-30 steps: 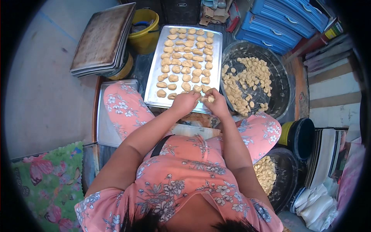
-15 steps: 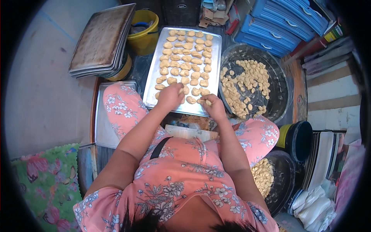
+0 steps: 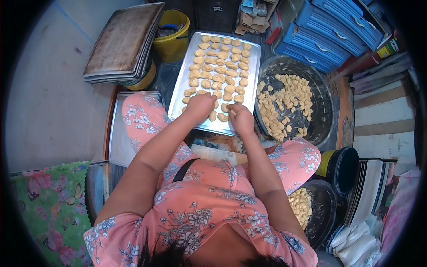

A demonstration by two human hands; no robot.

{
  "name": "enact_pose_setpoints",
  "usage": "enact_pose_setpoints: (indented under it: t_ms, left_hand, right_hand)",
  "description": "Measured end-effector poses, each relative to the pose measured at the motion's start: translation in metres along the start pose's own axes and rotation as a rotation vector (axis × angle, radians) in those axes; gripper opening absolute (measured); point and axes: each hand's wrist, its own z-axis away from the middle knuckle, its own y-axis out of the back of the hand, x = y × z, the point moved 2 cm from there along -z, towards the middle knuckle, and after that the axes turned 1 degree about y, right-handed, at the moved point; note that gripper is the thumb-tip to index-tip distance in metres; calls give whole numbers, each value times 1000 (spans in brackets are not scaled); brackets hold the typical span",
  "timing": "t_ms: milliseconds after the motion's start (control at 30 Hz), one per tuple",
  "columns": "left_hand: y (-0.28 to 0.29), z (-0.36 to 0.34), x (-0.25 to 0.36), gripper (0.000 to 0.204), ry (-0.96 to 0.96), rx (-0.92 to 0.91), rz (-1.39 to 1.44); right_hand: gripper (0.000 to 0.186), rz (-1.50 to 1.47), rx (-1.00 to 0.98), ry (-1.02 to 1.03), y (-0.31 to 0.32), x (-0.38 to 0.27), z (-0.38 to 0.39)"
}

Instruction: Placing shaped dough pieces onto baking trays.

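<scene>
Both hands [image 3: 220,111] rest on dough pieces [image 3: 220,73] on tray [image 3: 178,89].

top: pink floral, short sleeves | trousers: matching pink floral | strap: 1 dark, across chest | forearms: bare

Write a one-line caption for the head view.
Both hands, left hand and right hand, rest over dough pieces on a metal tray.

Small cardboard cartons [image 3: 249,18], brown and torn, heaped at the floor's far edge. Cylindrical can [image 3: 388,46] with a red-yellow-green label at the far right.
</scene>
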Motion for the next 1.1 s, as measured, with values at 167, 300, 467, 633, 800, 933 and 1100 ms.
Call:
enact_pose_setpoints:
  t_ms: [167, 300, 467, 633, 800, 933, 1100]
  left_hand:
    - [9, 14, 14, 14, 11, -19, 138]
    - [11, 27, 23, 16, 21, -40, 199]
    - [9, 34, 11, 25, -25, 0, 336]
    - [10, 26, 4, 26, 5, 48, 465]
    - [16, 26, 3, 28, 11, 4, 525]
    - [19, 23, 0, 28, 14, -6, 575]
    - [17, 18, -8, 28, 11, 13, 592]
  right_hand:
    - [20, 15, -128, 10, 7, 1, -1]
    - [19, -56, -10, 114, 18, 4, -1]
    - [35, -294, 55, -255, 50, 6, -6]
    - [43, -93, -153, -63, 21, 30, 5]
    - [47, -336, -95, -332, 30, 41, -17]
    - [47, -110, -80, -261, 33, 41, -52]
    - [48, -6, -281, -349, 28, 64, -69]
